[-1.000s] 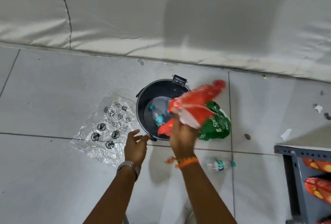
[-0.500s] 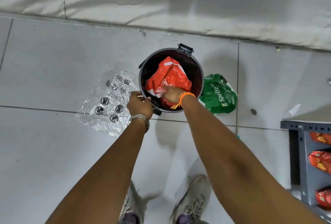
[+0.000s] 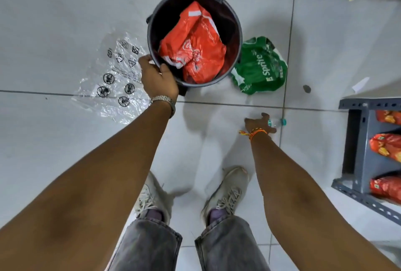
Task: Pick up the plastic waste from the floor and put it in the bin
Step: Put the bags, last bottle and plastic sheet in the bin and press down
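The black bin (image 3: 171, 13) stands on the tiled floor with a crumpled red plastic bag (image 3: 195, 47) inside it. My left hand (image 3: 158, 78) grips the bin's near-left rim. Low to the right, my right hand (image 3: 258, 124) is down at the floor, thumb and fingers curled around a small clear plastic bottle (image 3: 278, 122) with a teal cap; the bottle lies on the tile. A green Sprite wrapper (image 3: 260, 66) lies against the bin's right side. A clear plastic sheet (image 3: 112, 75) with black symbols lies flat to the bin's left.
A grey metal shelf (image 3: 358, 140) holding red snack packets (image 3: 386, 147) stands at the right edge. My two shoes (image 3: 227, 190) stand just behind the bin. A white paper scrap (image 3: 360, 82) and a dark spot lie on the tile right of the wrapper.
My right hand let go of the red bag in the bin and moved down and right to the small bottle on the floor. My left hand stayed on the bin's rim.
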Tool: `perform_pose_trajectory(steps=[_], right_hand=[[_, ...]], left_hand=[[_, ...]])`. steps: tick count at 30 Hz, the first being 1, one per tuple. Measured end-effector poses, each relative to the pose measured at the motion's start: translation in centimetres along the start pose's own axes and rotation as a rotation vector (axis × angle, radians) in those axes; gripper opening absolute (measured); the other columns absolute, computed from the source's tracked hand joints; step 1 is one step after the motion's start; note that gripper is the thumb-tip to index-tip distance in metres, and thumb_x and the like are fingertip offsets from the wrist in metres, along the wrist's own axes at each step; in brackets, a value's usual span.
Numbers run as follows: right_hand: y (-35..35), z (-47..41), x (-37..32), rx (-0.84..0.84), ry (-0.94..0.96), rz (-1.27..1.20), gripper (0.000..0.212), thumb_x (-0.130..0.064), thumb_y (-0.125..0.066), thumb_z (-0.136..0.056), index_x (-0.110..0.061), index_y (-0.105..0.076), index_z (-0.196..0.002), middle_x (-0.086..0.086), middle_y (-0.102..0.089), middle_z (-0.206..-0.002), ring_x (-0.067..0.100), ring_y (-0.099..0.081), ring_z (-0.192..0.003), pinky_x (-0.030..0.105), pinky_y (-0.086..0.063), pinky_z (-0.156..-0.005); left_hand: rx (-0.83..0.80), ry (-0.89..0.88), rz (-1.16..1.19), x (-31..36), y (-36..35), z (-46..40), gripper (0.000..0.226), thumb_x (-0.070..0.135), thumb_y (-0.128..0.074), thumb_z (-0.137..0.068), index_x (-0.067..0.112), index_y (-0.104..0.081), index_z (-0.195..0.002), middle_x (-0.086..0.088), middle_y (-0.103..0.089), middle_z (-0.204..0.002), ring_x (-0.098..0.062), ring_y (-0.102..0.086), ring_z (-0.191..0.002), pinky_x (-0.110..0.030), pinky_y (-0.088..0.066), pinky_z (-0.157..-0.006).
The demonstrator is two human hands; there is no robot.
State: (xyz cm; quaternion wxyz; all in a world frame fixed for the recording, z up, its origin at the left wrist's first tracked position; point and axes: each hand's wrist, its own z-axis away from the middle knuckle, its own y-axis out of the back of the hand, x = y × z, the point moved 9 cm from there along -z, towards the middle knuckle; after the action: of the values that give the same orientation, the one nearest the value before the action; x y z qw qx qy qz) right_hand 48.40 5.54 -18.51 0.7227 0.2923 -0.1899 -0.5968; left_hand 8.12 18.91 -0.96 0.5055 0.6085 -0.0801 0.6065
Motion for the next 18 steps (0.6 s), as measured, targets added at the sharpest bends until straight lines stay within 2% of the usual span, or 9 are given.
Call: perform_pose_trajectory(steps=[2,3,6,8,10,12,14,16,18], right_hand=[[-4.3,-10.4,2.2,-0.011,0.093,0.031,0.105,-0.066,-0.060,-0.040,-0.030,-0.039,-0.136,0.025,-0.044,-0.145,0.043,-0.041,-0.135,0.058,-0.039,-0.108],[-5.6,-11.8,1.9,-0.018,0.108,0.041,0.106,-0.068,-0.060,-0.037,-0.029,-0.042,-0.134,0.023,-0.050,-0.141,0.043,-0.047,-0.130,0.058,-0.041,-0.106],[-2.1,-2.9,-1.6,-0.015,0.077,-0.023,0.065,-0.057,-0.059,-0.081,-0.014,-0.053,-0.129,0.012,-0.060,-0.132,0.037,-0.054,-0.123,0.045,-0.037,-0.111],[0.4,3.2,-3.7,0.033,0.086,-0.149,0.043,-0.031,-0.049,-0.100,-0.003,-0.054,-0.132,0.017,-0.056,-0.137,0.035,-0.056,-0.120,0.032,-0.044,-0.095],[2.1,5.4,-5.0,0.066,0.134,-0.371,0.033,-0.009,-0.049,-0.100,-0.004,-0.056,-0.131,0.024,-0.049,-0.141,0.031,-0.058,-0.106,0.022,-0.046,-0.071],[5.5,9.2,-7.6,0.291,0.264,-0.504,0.027,-0.001,-0.054,-0.095,-0.005,-0.063,-0.119,0.026,-0.050,-0.134,0.030,-0.055,-0.102,0.010,-0.043,-0.068],[8.4,16.1,-13.1,0.417,0.634,-0.557,0.023,0.003,-0.057,-0.089,0.000,-0.058,-0.112,0.025,-0.053,-0.124,0.032,-0.055,-0.103,0.000,-0.042,-0.072],[9.2,23.0,-17.3,0.441,0.983,-0.542,0.023,0.002,-0.062,-0.086,0.002,-0.051,-0.106,0.022,-0.053,-0.114,0.032,-0.054,-0.102,0.022,-0.051,-0.086],[8.6,28.6,-20.3,0.415,1.233,-0.490,0.024,-0.002,-0.066,-0.084,0.003,-0.051,-0.102,0.019,-0.052,-0.108,0.033,-0.054,-0.100,0.044,-0.050,-0.086]], left_hand=[[0.021,-0.040,-0.006,-0.2,-0.4,0.0,0.037,0.012,-0.047,-0.088,0.003,-0.050,-0.124,-0.001,-0.060,-0.085,-0.030,-0.063,-0.086,-0.028,-0.040,-0.073],[0.036,-0.060,-0.004,-0.3,-0.4,-0.2,0.037,0.012,-0.047,-0.089,0.003,-0.050,-0.125,0.000,-0.059,-0.082,-0.031,-0.063,-0.085,-0.030,-0.040,-0.072],[0.058,-0.092,0.018,-0.8,-0.6,-0.4,0.038,0.014,-0.046,-0.088,0.002,-0.049,-0.124,0.007,-0.053,-0.071,-0.031,-0.060,-0.077,-0.034,-0.043,-0.072],[0.060,-0.112,0.041,-1.1,-0.7,-0.4,0.037,0.014,-0.045,-0.089,0.002,-0.049,-0.123,0.012,-0.048,-0.065,-0.023,-0.054,-0.068,-0.033,-0.041,-0.069],[0.049,-0.112,0.060,-1.2,-0.8,-0.3,0.035,0.016,-0.045,-0.091,0.003,-0.048,-0.124,0.012,-0.047,-0.061,-0.016,-0.051,-0.062,-0.031,-0.041,-0.068],[0.039,-0.100,0.063,-1.2,-0.7,-0.3,0.034,0.018,-0.046,-0.092,0.005,-0.049,-0.123,0.011,-0.050,-0.062,-0.018,-0.054,-0.064,-0.034,-0.045,-0.070],[0.019,-0.096,0.064,-0.7,-0.6,-0.3,0.034,0.019,-0.047,-0.092,0.006,-0.049,-0.123,0.009,-0.053,-0.065,-0.025,-0.059,-0.069,-0.038,-0.049,-0.074],[-0.002,-0.088,0.030,-0.6,-0.5,-0.1,0.034,0.019,-0.047,-0.093,0.007,-0.048,-0.125,0.006,-0.056,-0.069,-0.031,-0.063,-0.075,-0.041,-0.050,-0.075],[-0.025,-0.074,0.006,-0.3,-0.2,0.0,0.035,0.020,-0.047,-0.093,0.010,-0.048,-0.126,0.002,-0.058,-0.074,-0.034,-0.064,-0.079,-0.040,-0.050,-0.075]])
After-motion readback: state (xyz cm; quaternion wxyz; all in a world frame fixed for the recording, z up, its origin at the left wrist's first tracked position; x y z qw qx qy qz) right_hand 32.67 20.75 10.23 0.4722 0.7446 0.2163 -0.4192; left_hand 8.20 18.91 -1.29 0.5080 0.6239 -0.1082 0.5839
